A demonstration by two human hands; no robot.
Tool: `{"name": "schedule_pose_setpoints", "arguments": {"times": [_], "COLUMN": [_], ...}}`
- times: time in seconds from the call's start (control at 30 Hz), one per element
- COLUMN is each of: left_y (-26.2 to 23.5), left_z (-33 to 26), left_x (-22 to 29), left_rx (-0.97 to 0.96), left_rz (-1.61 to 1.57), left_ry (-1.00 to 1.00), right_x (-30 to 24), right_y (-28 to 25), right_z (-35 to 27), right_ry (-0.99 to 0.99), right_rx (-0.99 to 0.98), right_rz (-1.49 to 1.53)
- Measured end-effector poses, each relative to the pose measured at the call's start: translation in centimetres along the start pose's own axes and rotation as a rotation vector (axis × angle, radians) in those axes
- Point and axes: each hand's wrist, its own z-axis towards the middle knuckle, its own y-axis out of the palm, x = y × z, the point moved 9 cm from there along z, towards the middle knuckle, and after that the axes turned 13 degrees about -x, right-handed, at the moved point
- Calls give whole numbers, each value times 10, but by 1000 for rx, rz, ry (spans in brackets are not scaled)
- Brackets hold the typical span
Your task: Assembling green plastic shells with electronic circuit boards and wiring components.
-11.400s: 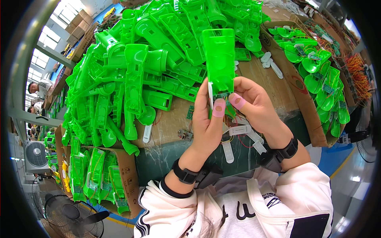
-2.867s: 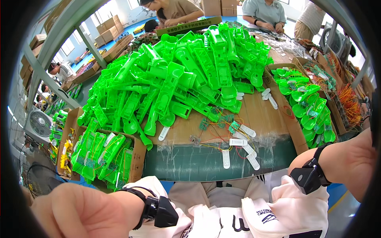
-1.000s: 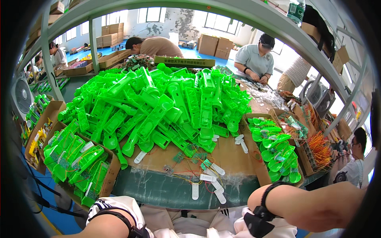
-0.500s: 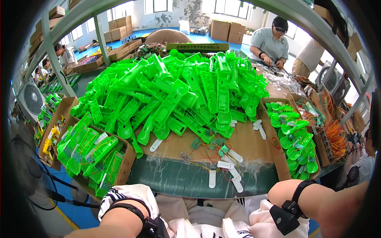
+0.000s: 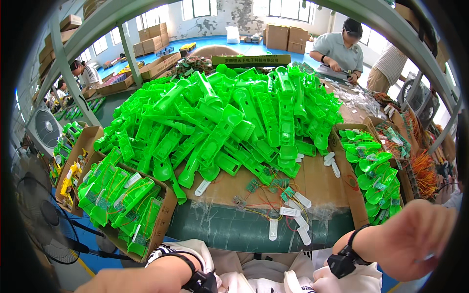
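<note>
My left hand (image 5: pixel 119 282) is at the lower left, below a box of assembled green parts; the lower edge cuts it off and its fingers are hidden. My right hand (image 5: pixel 415 237) is raised at the lower right, beside another box of green parts. Its fingers look bent but are smeared, so I cannot tell whether they hold anything. Both wrists wear black straps with small devices. In front of me rises a large heap of bright green plastic shells (image 5: pixel 220 122). Nearer lie small green circuit boards (image 5: pixel 281 184) with thin red and yellow wires and several white plastic strips (image 5: pixel 289 211).
The left carton (image 5: pixel 163 222) and right carton (image 5: pixel 346 180) hold green shells with wired boards. Orange wire bundles (image 5: pixel 424 171) lie farther right. A black fan (image 5: pixel 51 215) stands at the left. Across the table a person (image 5: pixel 337 51) works with their hands. Metal frame bars (image 5: pixel 68 73) surround the table.
My right hand has come into view, rising at the right. My left forearm has swung so that part of the hand shows. The whole view has shifted slightly; the heap looks unchanged.
</note>
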Motion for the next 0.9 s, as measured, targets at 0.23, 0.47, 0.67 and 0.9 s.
{"name": "schedule_pose_setpoints", "arguments": {"times": [0.23,0.47,0.67,0.9], "left_y": [1,-19,-88,-173], "left_z": [-39,-28,-126,-218], "left_x": [-79,-56,-68,-105], "left_rx": [-60,40,603,-418], "left_rz": [-286,-363,7,1735], "left_ry": [-640,-358,-699,-1347], "right_x": [58,77,61,129], "right_y": [48,52,13,-37], "right_z": [-4,0,-20,-120], "right_ry": [236,365,61,609], "right_rx": [-350,-384,-141,-183], "right_rz": [342,473,287,-568]}}
